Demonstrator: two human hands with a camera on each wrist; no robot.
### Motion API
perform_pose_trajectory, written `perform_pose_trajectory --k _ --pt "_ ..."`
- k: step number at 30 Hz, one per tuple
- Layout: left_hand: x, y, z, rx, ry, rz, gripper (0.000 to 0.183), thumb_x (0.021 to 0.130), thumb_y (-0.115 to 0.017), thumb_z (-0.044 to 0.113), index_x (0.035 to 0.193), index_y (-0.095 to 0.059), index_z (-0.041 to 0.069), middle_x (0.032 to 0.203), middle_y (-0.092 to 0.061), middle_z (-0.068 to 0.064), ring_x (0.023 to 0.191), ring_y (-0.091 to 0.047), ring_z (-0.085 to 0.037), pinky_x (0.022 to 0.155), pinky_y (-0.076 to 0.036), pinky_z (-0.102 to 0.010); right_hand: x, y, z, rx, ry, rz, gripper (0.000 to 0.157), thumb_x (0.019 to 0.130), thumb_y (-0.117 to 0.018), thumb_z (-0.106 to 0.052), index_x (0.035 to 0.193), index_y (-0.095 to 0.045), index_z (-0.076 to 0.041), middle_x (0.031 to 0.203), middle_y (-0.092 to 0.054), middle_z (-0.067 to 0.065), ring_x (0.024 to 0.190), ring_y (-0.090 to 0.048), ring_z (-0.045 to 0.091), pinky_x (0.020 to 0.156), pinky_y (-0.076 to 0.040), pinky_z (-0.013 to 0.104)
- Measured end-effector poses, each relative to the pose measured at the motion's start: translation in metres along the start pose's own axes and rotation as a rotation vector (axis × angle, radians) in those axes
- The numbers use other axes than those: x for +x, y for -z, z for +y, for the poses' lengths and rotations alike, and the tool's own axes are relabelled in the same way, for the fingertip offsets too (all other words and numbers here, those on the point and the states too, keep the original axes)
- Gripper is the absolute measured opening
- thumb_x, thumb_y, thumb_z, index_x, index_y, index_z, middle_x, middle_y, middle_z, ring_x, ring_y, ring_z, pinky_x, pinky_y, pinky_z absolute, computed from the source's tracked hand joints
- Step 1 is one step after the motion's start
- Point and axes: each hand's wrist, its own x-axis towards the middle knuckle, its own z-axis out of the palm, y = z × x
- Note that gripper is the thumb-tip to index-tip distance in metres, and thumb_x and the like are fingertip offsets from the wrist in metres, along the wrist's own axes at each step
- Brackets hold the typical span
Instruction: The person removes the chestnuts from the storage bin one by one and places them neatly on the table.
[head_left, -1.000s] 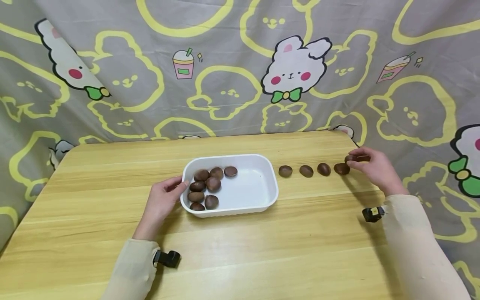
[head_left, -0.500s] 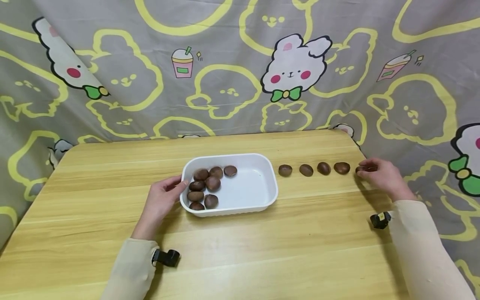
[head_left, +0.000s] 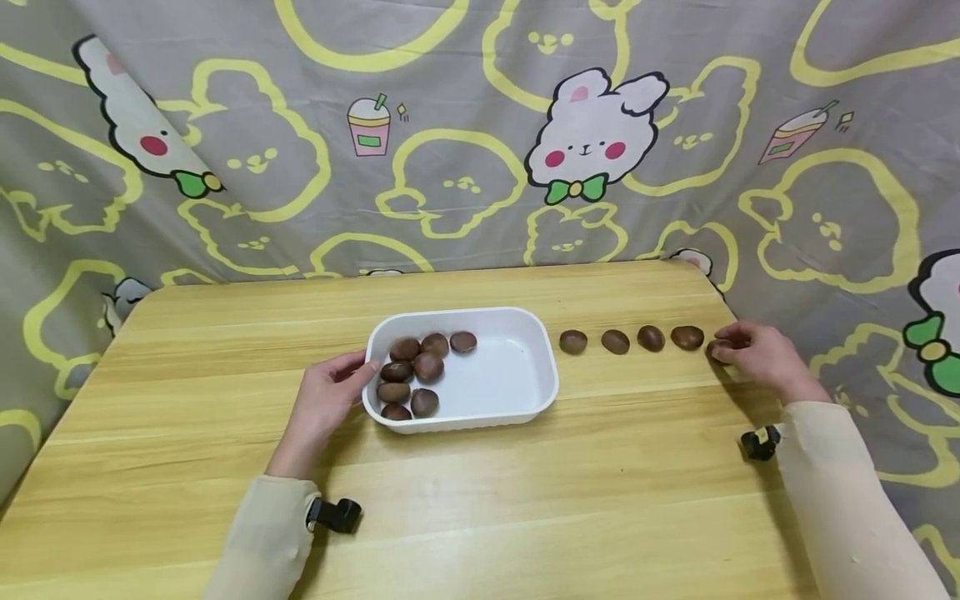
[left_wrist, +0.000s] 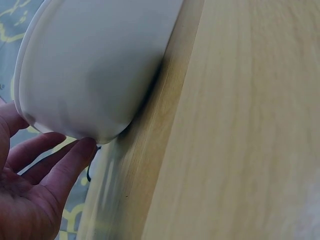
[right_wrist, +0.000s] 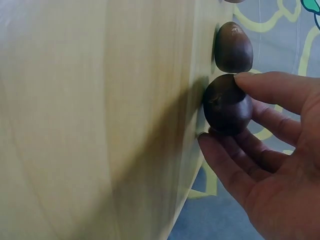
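A brown chestnut (right_wrist: 227, 107) sits between the thumb and fingers of my right hand (head_left: 765, 357), at the right end of a row on the table. Several more chestnuts (head_left: 650, 338) make up that row, running left toward a white plastic tray (head_left: 495, 419). My left hand (head_left: 322, 400) grips the tray's left end, thumb over the rim and fingers against the outer wall, as the left wrist view (left_wrist: 47, 170) also shows. Inside the tray, several chestnuts (head_left: 428, 367) are bunched at the left, while its right half shows bare white floor.
The wooden table (head_left: 525, 508) ends just beyond my right hand at its right edge. A grey curtain (head_left: 450, 225) with yellow outlines and cartoon rabbits hangs behind and at both sides. A black wrist camera (head_left: 335, 516) is strapped to each sleeve.
My right hand has moved right and down with the chestnut, from above the row's last one to the table spot beside it. My left hand stays on the tray.
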Motion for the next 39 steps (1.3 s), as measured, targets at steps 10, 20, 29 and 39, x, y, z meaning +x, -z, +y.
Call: perform_pose_trajectory --k 10,20,29,39 --pt "0.001 -0.001 -0.001 0.018 0.000 0.014 0.045 0.096 -0.066 0.024 0.131 -0.060 -0.004 0.122 -0.063 -0.023 0.095 -0.063 -0.012 0.077 -0.055 -0.022 -0.001 0.001 -0.002 0.014 0.009 0.001 0.046 0.098 -0.062 -0.028 0.124 -0.054 0.009 0.114 -0.060 0.029 0.105 -0.053 0.044 0.084 -0.043 0.054" --pt "0.002 -0.003 0.000 0.008 0.005 0.007 0.044 0.097 -0.065 0.021 0.131 -0.059 -0.005 0.122 -0.062 -0.024 0.096 -0.064 -0.013 0.078 -0.055 -0.023 -0.004 0.002 -0.012 0.022 -0.003 0.131 0.044 0.101 -0.053 -0.030 0.126 -0.055 0.006 0.133 -0.042 0.033 0.120 -0.037 0.056 0.093 -0.033 0.067" --pt "0.002 -0.004 -0.001 0.006 0.001 0.005 0.043 0.097 -0.065 0.021 0.131 -0.059 -0.006 0.122 -0.062 -0.025 0.097 -0.063 -0.014 0.078 -0.055 -0.023 -0.007 0.001 -0.051 0.124 0.070 0.232 0.044 0.101 -0.054 -0.033 0.129 -0.057 0.001 0.135 -0.046 0.024 0.122 -0.043 0.050 0.098 -0.038 0.060" --pt "-0.001 -0.001 0.000 0.006 0.001 0.007 0.045 0.097 -0.065 0.024 0.131 -0.059 -0.004 0.122 -0.063 -0.024 0.096 -0.064 -0.015 0.076 -0.055 -0.023 -0.008 -0.018 -0.129 0.365 0.263 0.124 0.034 0.098 -0.063 -0.023 0.126 -0.060 -0.004 0.123 -0.060 0.011 0.108 -0.057 0.016 0.087 -0.047 0.016"
